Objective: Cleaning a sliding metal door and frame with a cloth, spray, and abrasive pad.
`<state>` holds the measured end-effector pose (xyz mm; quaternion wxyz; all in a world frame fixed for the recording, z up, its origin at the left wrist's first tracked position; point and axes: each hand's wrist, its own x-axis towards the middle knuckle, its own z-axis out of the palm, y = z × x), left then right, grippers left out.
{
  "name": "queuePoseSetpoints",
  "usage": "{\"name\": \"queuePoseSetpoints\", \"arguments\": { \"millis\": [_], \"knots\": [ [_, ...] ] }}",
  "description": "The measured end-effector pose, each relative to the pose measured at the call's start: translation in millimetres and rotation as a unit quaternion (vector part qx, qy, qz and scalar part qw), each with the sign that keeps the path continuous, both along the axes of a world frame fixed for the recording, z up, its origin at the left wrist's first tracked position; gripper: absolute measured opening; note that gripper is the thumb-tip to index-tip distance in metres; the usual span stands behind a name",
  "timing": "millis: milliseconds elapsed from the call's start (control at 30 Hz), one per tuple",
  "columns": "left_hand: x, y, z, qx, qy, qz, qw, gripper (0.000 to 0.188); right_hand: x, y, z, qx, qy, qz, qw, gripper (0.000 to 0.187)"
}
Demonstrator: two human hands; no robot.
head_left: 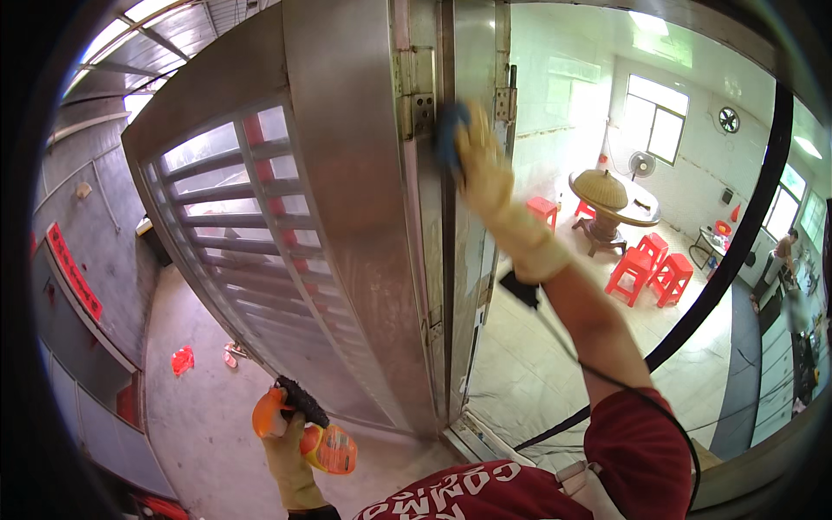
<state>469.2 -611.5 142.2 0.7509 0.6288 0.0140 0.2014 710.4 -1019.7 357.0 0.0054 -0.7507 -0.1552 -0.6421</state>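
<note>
My right hand (487,169), in a cream rubber glove, is raised and closed on a blue cloth or pad (451,137). The pad is pressed against the metal door frame (472,61) beside a hinge (421,108); it is blurred, so its kind is unclear. Low down, my left hand (290,464), gloved alike, grips an orange spray bottle (331,450). A dark, rough-looking thing (303,402) sticks out above that hand, and I cannot make out what it is. Between the hands stands the open metal door (338,199) with its slatted window (247,208).
Through the doorway at right stand a round table (646,211) with a woven cover (600,188), red stools (631,270) and a fan (641,165). Another person (784,253) is by a counter at far right. A black cable (607,377) hangs by my right arm. A red bag (182,360) lies on the left floor.
</note>
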Motion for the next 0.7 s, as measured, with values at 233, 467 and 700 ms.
{"name": "queuePoseSetpoints", "arguments": {
  "millis": [233,467,700],
  "knots": [
    [5,-25,-5,-0.051,0.01,-0.012,0.999,0.051,29,19,197,0.021,-0.216,-0.001,0.976,0.023],
    [-6,-7,-4,-0.035,0.006,0.04,0.999,0.05,22,-11,-29,-0.103,-0.022,-0.257,0.961,0.014],
    [-22,26,-14,-0.021,0.019,0.028,0.999,0.051,-7,-11,27,0.038,0.008,0.113,0.993,0.044]
  ]
}}
